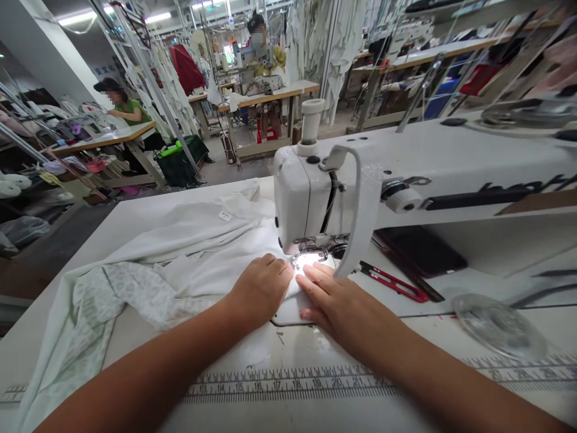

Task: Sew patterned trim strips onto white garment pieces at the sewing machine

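Note:
A white garment (198, 246) lies spread over the table to the left of the sewing machine (293, 186), its edge running under the lit presser foot (311, 255). My left hand (264, 285) is closed on the fabric just left of the foot, fingers curled and their tips partly hidden. Flat on the cloth at the front right of the foot rests my right hand (333, 297), its fingers stretched out. A patterned part of the garment (130, 288) is bunched near my left forearm.
Red-handled thread snips (396, 281) and a dark phone-like slab (421, 249) lie under the machine arm. A clear round dish (498, 325) sits at the right. A printed ruler (288, 385) crosses the table's front. Two people work at machines beyond.

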Motion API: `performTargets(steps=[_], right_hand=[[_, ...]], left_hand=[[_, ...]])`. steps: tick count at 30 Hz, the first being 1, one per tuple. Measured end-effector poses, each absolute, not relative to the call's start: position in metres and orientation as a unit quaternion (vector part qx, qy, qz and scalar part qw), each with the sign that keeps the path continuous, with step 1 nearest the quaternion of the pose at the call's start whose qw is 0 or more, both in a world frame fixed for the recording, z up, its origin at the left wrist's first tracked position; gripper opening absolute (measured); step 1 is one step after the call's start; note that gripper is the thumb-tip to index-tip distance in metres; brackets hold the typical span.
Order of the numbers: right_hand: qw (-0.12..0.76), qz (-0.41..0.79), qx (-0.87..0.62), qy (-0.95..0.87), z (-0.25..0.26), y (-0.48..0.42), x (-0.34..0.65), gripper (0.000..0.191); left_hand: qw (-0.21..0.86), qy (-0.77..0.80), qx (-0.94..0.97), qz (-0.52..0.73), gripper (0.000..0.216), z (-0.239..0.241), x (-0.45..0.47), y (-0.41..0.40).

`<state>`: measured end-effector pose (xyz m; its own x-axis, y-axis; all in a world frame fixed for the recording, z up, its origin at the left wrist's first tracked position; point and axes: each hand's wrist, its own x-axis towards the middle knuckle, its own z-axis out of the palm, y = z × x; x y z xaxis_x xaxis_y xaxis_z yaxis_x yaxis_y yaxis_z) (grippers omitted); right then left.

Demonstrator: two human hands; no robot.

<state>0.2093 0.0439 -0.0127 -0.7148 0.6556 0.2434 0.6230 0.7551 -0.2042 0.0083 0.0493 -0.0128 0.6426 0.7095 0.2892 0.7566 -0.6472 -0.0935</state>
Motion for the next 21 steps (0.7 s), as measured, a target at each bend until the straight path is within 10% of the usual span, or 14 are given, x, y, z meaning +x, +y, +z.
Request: performTargets(steps=[13, 21], right_hand=[[0.124, 0.056, -0.355, -0.925, -0.006, 0.043, 0.208, 0.016], [0.146, 0.067, -0.344, -0.925, 0.001, 0.046, 0.206, 0.037]], left_hand=[[0.099, -0.413, -0.898, -0.113, 0.017, -0.012, 0.010, 0.046], [0.077, -0.405, -0.900, -0.143, 0.014, -0.012, 0.008, 0.050]])
